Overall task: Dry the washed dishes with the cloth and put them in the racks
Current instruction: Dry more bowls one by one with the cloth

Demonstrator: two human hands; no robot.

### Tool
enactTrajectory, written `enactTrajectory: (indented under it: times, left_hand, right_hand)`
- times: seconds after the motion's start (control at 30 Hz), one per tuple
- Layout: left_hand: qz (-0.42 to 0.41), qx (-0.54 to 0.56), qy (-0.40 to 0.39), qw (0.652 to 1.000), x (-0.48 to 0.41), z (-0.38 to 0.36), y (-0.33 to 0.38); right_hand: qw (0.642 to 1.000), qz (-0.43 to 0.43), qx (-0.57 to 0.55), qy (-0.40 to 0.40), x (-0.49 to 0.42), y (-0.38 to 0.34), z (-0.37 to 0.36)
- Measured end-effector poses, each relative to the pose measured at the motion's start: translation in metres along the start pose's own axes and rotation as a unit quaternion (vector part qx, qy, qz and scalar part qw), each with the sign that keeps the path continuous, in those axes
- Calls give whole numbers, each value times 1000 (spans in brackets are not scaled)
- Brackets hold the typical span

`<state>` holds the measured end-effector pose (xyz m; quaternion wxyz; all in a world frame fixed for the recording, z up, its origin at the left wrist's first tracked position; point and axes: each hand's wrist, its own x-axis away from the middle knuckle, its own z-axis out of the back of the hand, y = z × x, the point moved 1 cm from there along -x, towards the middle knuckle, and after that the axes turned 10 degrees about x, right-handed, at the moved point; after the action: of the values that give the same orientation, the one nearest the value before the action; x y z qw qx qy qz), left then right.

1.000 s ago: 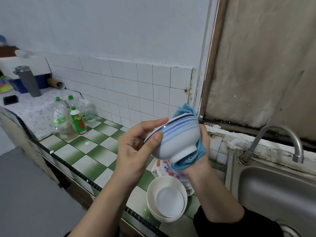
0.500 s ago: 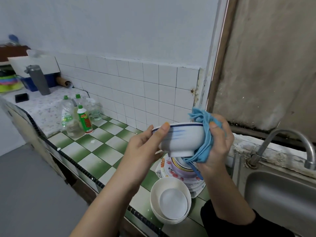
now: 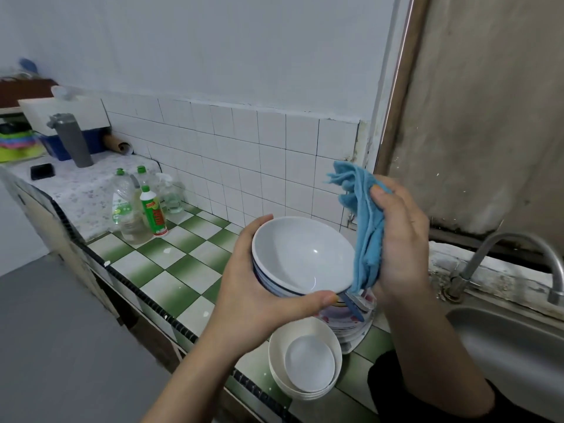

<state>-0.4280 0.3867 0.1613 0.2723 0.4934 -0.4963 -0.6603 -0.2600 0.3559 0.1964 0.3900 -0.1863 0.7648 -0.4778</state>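
My left hand (image 3: 256, 296) grips a white bowl with blue stripes (image 3: 300, 254) from below, its opening facing up toward me, thumb on the near rim. My right hand (image 3: 399, 239) holds the blue cloth (image 3: 364, 227) bunched against the bowl's right rim. Below on the green-checked counter (image 3: 171, 270) sit stacked white bowls (image 3: 305, 358) and a pile of patterned plates (image 3: 355, 322), partly hidden by the bowl and my hands. No rack is in view.
Dish-soap bottles (image 3: 137, 206) stand at the back left of the counter. A steel sink (image 3: 512, 349) with a curved tap (image 3: 518, 254) lies to the right. A grey flask (image 3: 71, 140) and boxes sit far left. The tiled wall is close behind.
The bowl has turned from bottom-out to opening-up. The cloth moved from under the bowl's base to its right rim, and my right hand rose beside it.
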Motion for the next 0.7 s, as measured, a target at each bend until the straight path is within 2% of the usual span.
enactTrajectory:
  times: [0.1,0.17,0.23,0.3,0.4,0.5,0.6,0.7]
  left_hand:
    - [-31,-67,-8,997,3,0,1]
    - [-36,-91,-10,995,4,0,-1]
    - [-43,-108,-6,993,4,-1,1]
    - [-75,-106,-15,991,3,-4,4]
    - [-119,-82,-14,989,2,-6,6]
    - [-140,-120,10,983,4,-4,2]
    - [-165,-162,15,973,4,2,-4]
    - [-176,-186,9,967,2,10,-4]
  right_hand:
    - [997,44,59,-22,-4,-7,-3]
    - [988,107,108,-30,-2,-11,-9]
    - [967,162,196,-34,4,-13,-18]
    - [935,182,298,-61,12,-11,-27]
    - [900,132,399,-117,25,-8,-33]
    - [879,64,446,-159,29,-9,-35]
    - [858,28,438,-267,29,-4,-35]
    - [805,62,419,-415,23,-8,-31]
